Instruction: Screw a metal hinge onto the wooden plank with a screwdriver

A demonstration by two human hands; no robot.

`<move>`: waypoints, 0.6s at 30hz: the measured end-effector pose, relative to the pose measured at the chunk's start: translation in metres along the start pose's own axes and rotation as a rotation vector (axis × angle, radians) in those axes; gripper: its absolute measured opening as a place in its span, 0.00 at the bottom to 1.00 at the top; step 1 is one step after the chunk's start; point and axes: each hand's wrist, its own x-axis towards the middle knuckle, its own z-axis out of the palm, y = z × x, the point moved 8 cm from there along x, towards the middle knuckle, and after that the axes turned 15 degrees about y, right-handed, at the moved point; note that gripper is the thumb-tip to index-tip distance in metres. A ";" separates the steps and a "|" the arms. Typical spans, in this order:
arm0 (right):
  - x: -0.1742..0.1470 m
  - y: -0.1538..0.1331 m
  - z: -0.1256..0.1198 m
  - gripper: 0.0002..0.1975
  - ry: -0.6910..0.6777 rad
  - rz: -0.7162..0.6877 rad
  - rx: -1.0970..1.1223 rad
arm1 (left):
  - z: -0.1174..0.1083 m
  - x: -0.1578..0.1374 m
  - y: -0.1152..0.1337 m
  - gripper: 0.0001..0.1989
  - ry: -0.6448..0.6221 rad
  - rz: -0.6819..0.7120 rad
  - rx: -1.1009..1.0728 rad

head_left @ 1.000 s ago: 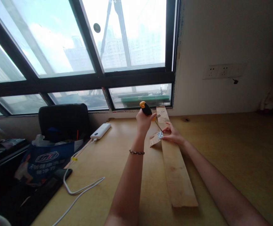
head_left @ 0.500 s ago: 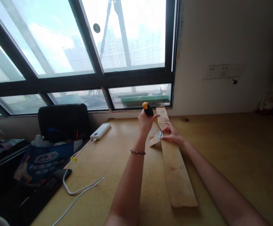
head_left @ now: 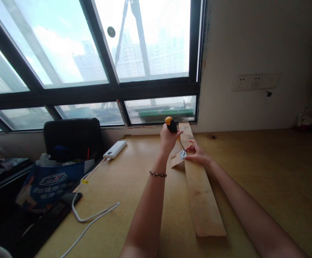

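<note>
A screwdriver (head_left: 171,124) with a yellow-and-black handle is gripped in my left hand (head_left: 168,139), its shaft slanting down to a small metal hinge (head_left: 183,154). The hinge lies across a long wooden board (head_left: 204,200) and a short wooden piece (head_left: 177,160) at the board's left edge. My right hand (head_left: 197,154) rests on the board, thumb and fingertips closed in at the hinge's right side around the screwdriver's tip. Whether a screw sits under the tip is too small to tell.
A white power bank (head_left: 115,149) with a white cable (head_left: 91,216) lies on the wooden table (head_left: 118,179) to the left. Past the table's left edge are a black chair (head_left: 72,138) and a blue bag (head_left: 51,182). Window and wall stand behind.
My left hand and the screwdriver's handle have shifted slightly to the right, the handle tilting a little. The right hand, hinge and board stay in place.
</note>
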 end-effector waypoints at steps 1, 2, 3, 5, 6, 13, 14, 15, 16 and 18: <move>0.000 0.000 0.000 0.42 -0.001 0.001 0.002 | 0.001 0.000 -0.001 0.19 -0.010 -0.015 -0.035; 0.000 0.000 0.000 0.42 -0.002 0.002 0.003 | 0.002 0.000 -0.003 0.20 -0.020 -0.036 -0.077; 0.000 0.000 0.000 0.42 -0.004 0.003 0.004 | 0.004 0.000 -0.005 0.21 -0.027 -0.060 -0.121; 0.000 0.000 0.000 0.42 -0.007 0.008 0.004 | 0.005 0.000 -0.011 0.22 -0.033 -0.104 -0.199; 0.000 0.000 0.000 0.42 -0.008 0.012 0.006 | 0.006 0.000 -0.013 0.22 -0.035 -0.120 -0.230; -0.001 -0.002 -0.001 0.41 -0.012 0.003 -0.007 | 0.018 -0.002 -0.020 0.11 -0.083 -0.233 -0.447; -0.001 -0.002 -0.001 0.41 -0.010 0.001 -0.009 | 0.017 -0.001 -0.021 0.11 -0.069 -0.250 -0.463; -0.001 -0.003 -0.001 0.41 -0.010 0.000 -0.012 | 0.017 -0.001 -0.022 0.12 -0.056 -0.263 -0.471; -0.001 -0.005 -0.001 0.40 -0.009 0.001 -0.015 | 0.017 -0.001 -0.023 0.13 -0.052 -0.268 -0.472; -0.002 -0.007 -0.001 0.39 -0.011 0.007 -0.020 | 0.016 0.000 -0.021 0.14 -0.061 -0.244 -0.457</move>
